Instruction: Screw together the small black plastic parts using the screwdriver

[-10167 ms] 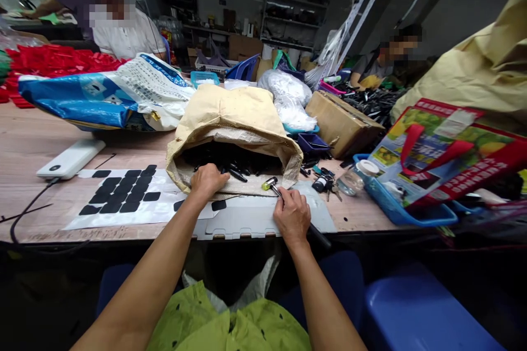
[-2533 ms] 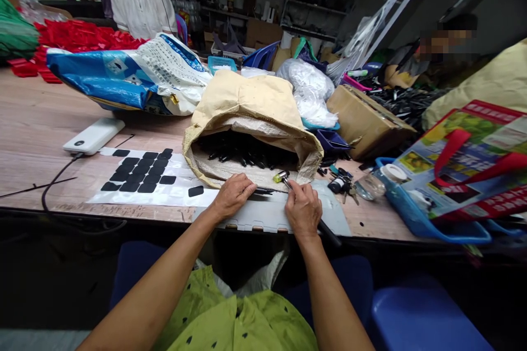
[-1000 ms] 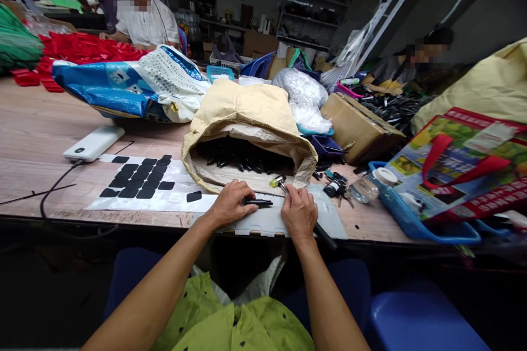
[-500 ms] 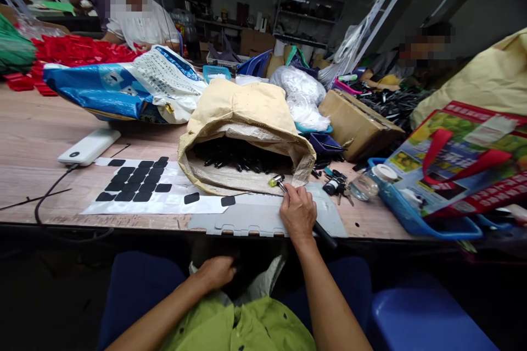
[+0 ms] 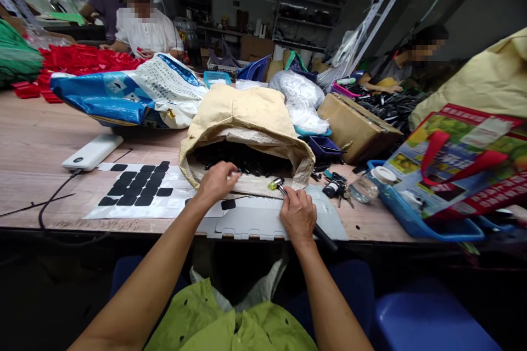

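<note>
My right hand [image 5: 298, 215] is wrapped around a hammer [image 5: 324, 235]. Its small head, with a yellow-green face, rests at the lower lip of a tan woven sack [image 5: 242, 106], and the black handle sticks out below my hand. Dark slender pieces [image 5: 251, 160] lie inside the sack's mouth. My left hand [image 5: 219, 182] is at the left part of that opening, thumb and fingers curled but a little apart. I make out nothing held between them. Beneath the hands lies a grey board [image 5: 255, 222], with a black rounded patch [image 5: 228, 205] near its left side.
Black patches [image 5: 138, 183] sit in rows on a white sheet at left, near a white power bank [image 5: 93, 152] with a cable. Keys [image 5: 341, 189], a clear bottle [image 5: 364, 189] and a blue basket [image 5: 428, 227] stand right. A blue-white sack [image 5: 135, 90] lies behind. Other people sit further back.
My left hand has risen from below the table edge to the sack's mouth. My right hand keeps the hammer in nearly the same place.
</note>
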The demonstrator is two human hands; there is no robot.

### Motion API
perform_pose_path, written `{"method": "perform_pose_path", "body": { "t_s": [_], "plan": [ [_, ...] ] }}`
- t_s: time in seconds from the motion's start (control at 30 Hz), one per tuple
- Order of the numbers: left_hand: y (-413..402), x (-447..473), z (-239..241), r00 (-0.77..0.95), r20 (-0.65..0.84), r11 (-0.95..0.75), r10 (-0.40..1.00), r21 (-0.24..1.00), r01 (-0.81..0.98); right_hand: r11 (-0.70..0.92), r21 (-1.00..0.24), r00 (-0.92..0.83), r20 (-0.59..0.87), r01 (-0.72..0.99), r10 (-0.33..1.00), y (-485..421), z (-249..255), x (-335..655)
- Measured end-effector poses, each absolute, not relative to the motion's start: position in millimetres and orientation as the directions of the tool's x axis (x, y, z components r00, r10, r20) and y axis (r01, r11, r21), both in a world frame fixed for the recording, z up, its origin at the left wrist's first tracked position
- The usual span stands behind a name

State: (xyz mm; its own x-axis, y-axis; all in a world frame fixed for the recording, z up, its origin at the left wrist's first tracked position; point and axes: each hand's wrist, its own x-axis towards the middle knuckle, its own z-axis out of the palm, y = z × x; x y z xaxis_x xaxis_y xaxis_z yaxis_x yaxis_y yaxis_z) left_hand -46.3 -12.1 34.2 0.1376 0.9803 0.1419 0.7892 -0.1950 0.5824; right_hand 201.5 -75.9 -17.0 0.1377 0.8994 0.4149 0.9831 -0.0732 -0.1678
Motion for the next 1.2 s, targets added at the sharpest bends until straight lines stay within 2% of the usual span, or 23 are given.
{"method": "perform_pose_path", "body": {
  "t_s": [0.07, 0.17, 0.33, 0.47, 0.57, 0.67, 0.77, 1.2],
  "plan": [
    [14.2, -54.0, 23.9, -0.026, 0.184, -0.061, 0.983, 0.451, 0.890, -0.071, -0.164, 0.135, 0.417, 0.984, 0.899, -75.9, -17.7, 202.2],
    [30.1, -58.7, 11.0, -0.062, 0.122, 0.017, 0.991, 0.338, 0.941, -0.070, -0.168, 0.135, 0.420, 0.983, 0.897, -75.8, -18.4, 202.6],
    [14.3, -61.7, 13.2, -0.023, 0.082, -0.001, 0.996, 0.277, 0.961, -0.076, -0.184, 0.147, 0.411, 0.980, 0.900, -76.3, -17.2, 202.1],
    [-14.0, -67.6, 31.1, -0.072, 0.086, 0.053, 0.994, 0.209, 0.977, -0.076, -0.165, 0.139, 0.409, 0.983, 0.902, -76.9, -16.6, 201.5],
    [-32.8, -63.4, 41.1, -0.035, 0.122, -0.002, 0.992, 0.290, 0.957, -0.079, -0.156, 0.137, 0.408, 0.985, 0.902, -77.0, -16.9, 201.0],
    [-42.7, -49.5, 36.3, 0.211, 0.126, -0.246, 0.969, 0.466, 0.850, -0.084, -0.152, 0.139, 0.405, 0.985, 0.904, -76.8, -17.2, 200.8],
    [-44.8, -35.8, 20.1, 0.368, 0.119, -0.374, 0.922, 0.518, 0.769, -0.080, -0.154, 0.137, 0.410, 0.985, 0.902, -76.9, -17.4, 201.2],
    [-45.1, -22.9, -19.9, 0.299, 0.232, -0.378, 0.926, 0.582, 0.720, -0.067, -0.205, 0.142, 0.376, 0.976, 0.916, -74.8, -15.5, 203.5]
  ]
}}
